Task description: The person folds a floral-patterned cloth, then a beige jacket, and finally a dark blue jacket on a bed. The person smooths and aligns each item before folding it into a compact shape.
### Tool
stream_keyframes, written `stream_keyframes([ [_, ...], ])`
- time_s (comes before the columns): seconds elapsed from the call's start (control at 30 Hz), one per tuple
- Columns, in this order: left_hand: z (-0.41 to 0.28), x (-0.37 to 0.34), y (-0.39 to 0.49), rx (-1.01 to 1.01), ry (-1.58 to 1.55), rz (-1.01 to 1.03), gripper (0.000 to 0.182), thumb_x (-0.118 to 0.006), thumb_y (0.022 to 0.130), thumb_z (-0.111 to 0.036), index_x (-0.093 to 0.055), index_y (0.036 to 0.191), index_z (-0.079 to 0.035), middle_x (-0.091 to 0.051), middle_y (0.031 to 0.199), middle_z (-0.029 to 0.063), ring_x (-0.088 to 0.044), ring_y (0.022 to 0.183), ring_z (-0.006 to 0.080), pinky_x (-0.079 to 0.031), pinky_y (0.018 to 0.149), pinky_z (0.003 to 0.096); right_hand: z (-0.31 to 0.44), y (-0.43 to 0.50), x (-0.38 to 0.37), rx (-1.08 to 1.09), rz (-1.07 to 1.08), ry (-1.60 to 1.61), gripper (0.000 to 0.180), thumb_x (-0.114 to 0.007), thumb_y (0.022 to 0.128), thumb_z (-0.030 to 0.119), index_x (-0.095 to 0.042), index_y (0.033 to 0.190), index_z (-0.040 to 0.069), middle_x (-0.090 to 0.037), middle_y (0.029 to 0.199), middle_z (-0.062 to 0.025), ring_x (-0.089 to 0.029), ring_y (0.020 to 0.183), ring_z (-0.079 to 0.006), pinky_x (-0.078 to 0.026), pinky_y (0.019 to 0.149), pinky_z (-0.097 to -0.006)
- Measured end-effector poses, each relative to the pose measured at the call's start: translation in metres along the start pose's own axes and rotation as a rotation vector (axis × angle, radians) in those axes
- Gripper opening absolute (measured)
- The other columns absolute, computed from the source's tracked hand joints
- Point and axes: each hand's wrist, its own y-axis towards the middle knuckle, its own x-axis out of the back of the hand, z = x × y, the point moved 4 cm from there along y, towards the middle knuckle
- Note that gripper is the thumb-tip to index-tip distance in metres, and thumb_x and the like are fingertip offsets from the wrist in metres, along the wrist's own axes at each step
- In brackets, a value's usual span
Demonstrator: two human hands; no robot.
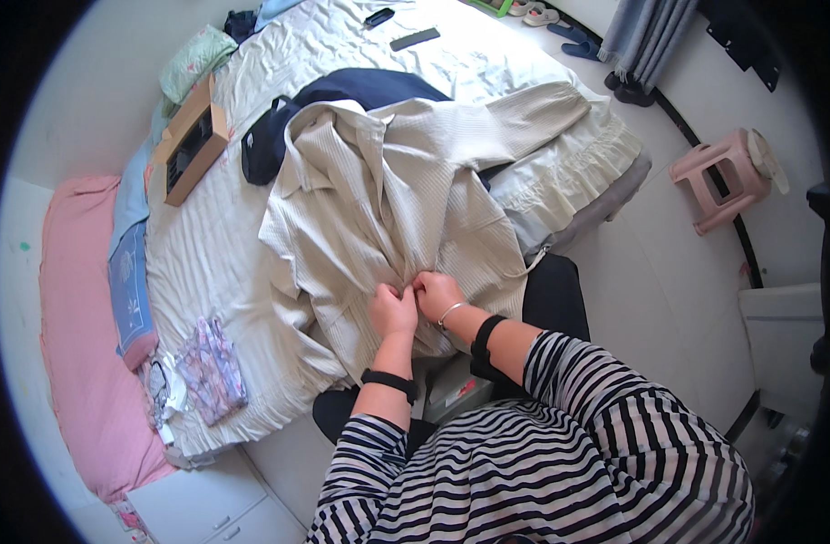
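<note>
A cream ribbed jacket (415, 177) with a collar lies spread over the edge of the bed and across my lap. One sleeve (537, 122) stretches out to the right on the bed. My left hand (394, 311) and my right hand (438, 295) meet at the jacket's front opening, near its lower part. Both pinch the fabric edge between thumb and fingers. Whatever small part sits between the fingertips, such as a button, is hidden. A dark navy garment (367, 88) lies partly under the jacket.
On the bed (204, 272) are an open cardboard box (197, 153), a floral cloth bundle (212, 374), a remote control (415, 39) and a dark small object (379, 18). A pink stool (721, 177) stands on the floor at right. A white cabinet (197, 500) adjoins the bed at lower left.
</note>
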Motion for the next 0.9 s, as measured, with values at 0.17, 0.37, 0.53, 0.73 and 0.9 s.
stream_keyframes([
  [0.17,0.011,-0.02,0.017,-0.042,-0.106,-0.023,0.029,-0.071,0.077,-0.027,-0.059,0.084,-0.002,-0.066,0.083,0.019,-0.064,0.081,0.038,-0.05,0.073,0.046,-0.006,0.003,-0.003,-0.135,-0.004,0.083,0.017,-0.058,0.083,0.016,-0.07,0.092,0.01,-0.068,0.095,-0.0185,-0.065,0.094,-0.036,-0.052,0.083,-0.0438],
  [0.37,0.024,-0.033,0.026,0.022,-0.071,0.031,0.037,-0.073,0.076,-0.032,-0.059,0.087,0.001,-0.066,0.085,0.0209,-0.063,0.082,0.0404,-0.049,0.075,0.048,-0.009,0.004,-0.008,-0.128,0.005,-0.003,0.02,-0.057,0.086,0.026,-0.069,0.093,0.011,-0.066,0.101,-0.0172,-0.064,0.095,-0.0376,-0.052,0.082,-0.0465],
  [0.53,0.028,-0.038,0.033,-0.011,0.032,0.057,0.038,-0.071,0.076,-0.032,-0.059,0.088,0.002,-0.065,0.092,0.0246,-0.062,0.089,0.044,-0.048,0.078,0.0513,-0.006,0.005,-0.012,-0.162,-0.023,-0.027,0.019,-0.058,0.086,0.026,-0.068,0.093,0.012,-0.066,0.098,-0.0161,-0.065,0.092,-0.0365,-0.052,0.079,-0.0458],
  [0.73,0.035,-0.04,0.036,-0.019,-0.068,0.07,0.027,-0.066,0.079,-0.022,-0.061,0.087,0.003,-0.067,0.089,0.0237,-0.064,0.086,0.042,-0.049,0.077,0.0488,-0.001,0.002,-0.011,-0.211,-0.036,-0.014,0.019,-0.06,0.084,0.024,-0.065,0.097,0.011,-0.064,0.104,-0.016,-0.064,0.095,-0.0359,-0.052,0.08,-0.0458],
  [0.9,0.045,-0.044,0.042,-0.115,-0.105,0.157,0.018,-0.065,0.075,-0.013,-0.062,0.082,0.003,-0.067,0.081,0.0191,-0.061,0.075,0.032,-0.05,0.073,0.0422,0.004,0.009,-0.013,-0.268,0.002,-0.085,0.02,-0.06,0.081,0.023,-0.066,0.094,0.008,-0.066,0.102,-0.0156,-0.065,0.095,-0.0348,-0.053,0.078,-0.046],
])
